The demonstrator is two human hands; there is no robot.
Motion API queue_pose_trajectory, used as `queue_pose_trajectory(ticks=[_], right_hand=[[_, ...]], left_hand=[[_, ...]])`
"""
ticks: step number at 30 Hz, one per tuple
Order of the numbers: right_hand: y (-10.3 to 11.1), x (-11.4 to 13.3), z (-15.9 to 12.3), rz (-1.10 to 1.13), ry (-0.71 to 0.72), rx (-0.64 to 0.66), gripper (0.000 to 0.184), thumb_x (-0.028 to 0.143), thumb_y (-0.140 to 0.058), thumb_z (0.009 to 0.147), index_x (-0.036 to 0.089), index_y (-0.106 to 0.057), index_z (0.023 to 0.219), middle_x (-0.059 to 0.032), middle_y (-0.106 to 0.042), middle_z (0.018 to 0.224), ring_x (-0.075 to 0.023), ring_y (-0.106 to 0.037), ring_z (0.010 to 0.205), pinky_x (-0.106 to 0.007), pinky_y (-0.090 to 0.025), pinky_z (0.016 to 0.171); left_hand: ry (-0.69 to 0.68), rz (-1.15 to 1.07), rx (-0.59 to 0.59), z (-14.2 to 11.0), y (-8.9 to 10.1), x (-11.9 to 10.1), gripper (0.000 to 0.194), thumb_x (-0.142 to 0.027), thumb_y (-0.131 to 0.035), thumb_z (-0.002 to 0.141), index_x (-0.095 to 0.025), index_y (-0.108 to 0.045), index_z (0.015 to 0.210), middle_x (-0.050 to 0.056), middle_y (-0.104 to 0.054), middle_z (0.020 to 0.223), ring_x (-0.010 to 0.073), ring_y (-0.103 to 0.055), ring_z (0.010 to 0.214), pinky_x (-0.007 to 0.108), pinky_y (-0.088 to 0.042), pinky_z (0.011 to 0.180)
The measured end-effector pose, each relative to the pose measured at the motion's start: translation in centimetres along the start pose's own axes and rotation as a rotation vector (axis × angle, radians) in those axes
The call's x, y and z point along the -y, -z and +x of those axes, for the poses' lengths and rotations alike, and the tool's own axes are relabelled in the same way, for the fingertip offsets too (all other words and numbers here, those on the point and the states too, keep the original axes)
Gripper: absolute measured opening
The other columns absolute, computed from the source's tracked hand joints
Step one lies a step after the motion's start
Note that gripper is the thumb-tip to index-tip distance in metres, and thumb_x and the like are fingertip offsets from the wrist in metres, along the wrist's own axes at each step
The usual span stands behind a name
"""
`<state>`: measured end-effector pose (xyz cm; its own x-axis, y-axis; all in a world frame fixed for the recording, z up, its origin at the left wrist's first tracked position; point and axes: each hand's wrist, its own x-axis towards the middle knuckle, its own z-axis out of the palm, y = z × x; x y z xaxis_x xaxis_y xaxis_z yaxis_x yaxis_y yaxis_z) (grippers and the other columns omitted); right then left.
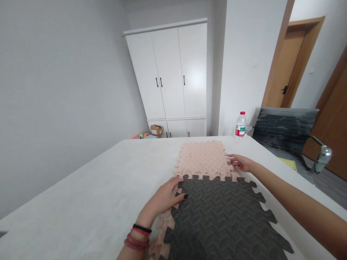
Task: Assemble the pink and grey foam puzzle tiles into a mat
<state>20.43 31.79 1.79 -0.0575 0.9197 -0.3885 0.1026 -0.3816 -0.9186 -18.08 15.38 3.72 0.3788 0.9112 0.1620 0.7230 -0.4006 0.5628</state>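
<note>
- Foam mat (219,220), dark grey with toothed edges, lies flat on the near part of the table, right of its middle; its sides run away from the person toward the far wall, and its far edge runs crosswise. The near end leaves the view, so its long axis cannot be told.
- Pink mat (202,157) lies straight beyond it, lined up the same way, its near teeth meeting the dark far edge; whether they interlock cannot be told.
- Pink layer (162,227) shows beneath the dark left edge.
- Left hand (165,195) has thumb and forefinger spread, the thumb on top of the dark left edge, the forefinger at the far left corner; whether it pinches cannot be told. The dark surface lies to the right of these fingers.
- Right hand (241,163) reaches the pink mat's right edge, forefinger extended, the others bent; its hold cannot be told. The dark mat lies nearer the person than these fingers.
- White table (89,195) bears it all, with a red-capped bottle (240,124) near the far right corner.
- Chair (284,126) stands right; white cabinet (173,72) beyond.
</note>
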Motion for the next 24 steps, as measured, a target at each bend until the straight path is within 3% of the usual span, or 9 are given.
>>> queue_pose_trajectory(ticks=[2,7,12,16,19,21,24], right_hand=[[-0.2,0.5,0.0,0.012,0.009,0.037,0.020,0.037,-0.056,0.084,0.017,-0.051,0.083,0.0045,-0.047,0.059,-0.0042,-0.032,0.041,-0.014,-0.024,0.035],[-2.5,1.5,-0.3,-0.009,0.069,0.095,0.034,0.037,-0.071,0.071,0.018,-0.057,0.096,-0.0022,-0.061,0.075,-0.0121,-0.054,0.061,-0.020,-0.045,0.051],[-3.6,2.8,-1.5,-0.031,0.185,0.070,0.057,0.033,-0.077,0.064,0.018,-0.053,0.114,-0.0042,-0.063,0.089,-0.0149,-0.058,0.072,-0.022,-0.047,0.058],[-4.1,4.2,-4.2,-0.222,0.483,-0.044,0.055,0.042,-0.075,0.066,0.013,-0.057,0.109,-0.0037,-0.063,0.081,-0.0152,-0.056,0.065,-0.023,-0.045,0.054],[-5.1,5.3,-7.3,-0.356,0.762,0.096,0.045,0.049,-0.067,0.073,0.012,-0.062,0.098,-0.0030,-0.063,0.080,-0.0171,-0.057,0.067,-0.025,-0.045,0.058],[-5.9,5.8,-9.7,-0.425,0.929,0.195,0.040,0.046,-0.060,0.081,0.012,-0.062,0.102,-0.0024,-0.064,0.085,-0.0187,-0.058,0.076,-0.026,-0.047,0.067],[-6.9,6.3,-13.0,-0.643,1.082,0.217,0.032,0.035,-0.050,0.089,0.015,-0.061,0.111,-0.0010,-0.065,0.089,-0.0176,-0.059,0.080,-0.026,-0.045,0.075]], left_hand=[[-0.007,-0.013,-0.004,-0.1,0.0,-0.1,0.052,-0.047,-0.060,0.078,-0.024,-0.052,0.124,0.007,-0.050,0.134,0.0215,-0.046,0.123,0.034,-0.033,0.107],[-0.014,-0.035,-0.005,-0.2,0.2,-0.2,0.054,-0.046,-0.064,0.075,-0.025,-0.051,0.123,0.006,-0.050,0.133,0.0214,-0.047,0.122,0.034,-0.033,0.107],[0.016,-0.026,0.002,-0.2,0.3,0.0,0.058,-0.048,-0.064,0.074,-0.026,-0.049,0.125,0.005,-0.051,0.133,0.0219,-0.048,0.120,0.034,-0.035,0.105],[0.040,-0.001,0.013,-0.3,0.1,0.4,0.064,-0.049,-0.064,0.073,-0.024,-0.046,0.129,0.006,-0.049,0.136,0.0226,-0.047,0.122,0.034,-0.035,0.105],[0.051,-0.027,0.022,-0.4,0.2,0.4,0.066,-0.050,-0.065,0.073,-0.024,-0.044,0.130,0.006,-0.051,0.134,0.0226,-0.049,0.120,0.034,-0.037,0.103],[0.053,-0.049,0.025,-0.6,0.4,0.2,0.066,-0.050,-0.065,0.073,-0.024,-0.044,0.130,0.006,-0.053,0.131,0.0229,-0.050,0.118,0.035,-0.037,0.103],[0.039,-0.078,0.028,-0.8,0.7,-0.2,0.064,-0.050,-0.065,0.073,-0.024,-0.046,0.127,0.007,-0.054,0.129,0.0236,-0.051,0.116,0.036,-0.038,0.102]])
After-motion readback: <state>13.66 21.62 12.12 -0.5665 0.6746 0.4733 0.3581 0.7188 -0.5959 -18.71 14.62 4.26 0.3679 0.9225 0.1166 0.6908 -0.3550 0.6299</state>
